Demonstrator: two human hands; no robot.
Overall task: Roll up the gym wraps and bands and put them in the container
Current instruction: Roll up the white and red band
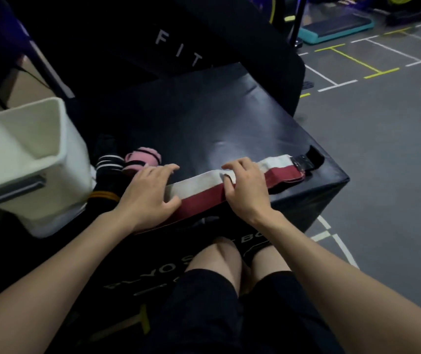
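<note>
Both hands lay on the red-and-white wrap (199,186), stretched flat along the near edge of the black padded box (217,123). Her left hand (150,194) pressed its near end with fingers spread; the right hand (245,186) curled over its middle, fingertips pinching the white edge. Rolled wraps, one pink (141,157), sat beside the white container (25,159). So close to the edge, I judged, a loose start could let it slip off.
</note>
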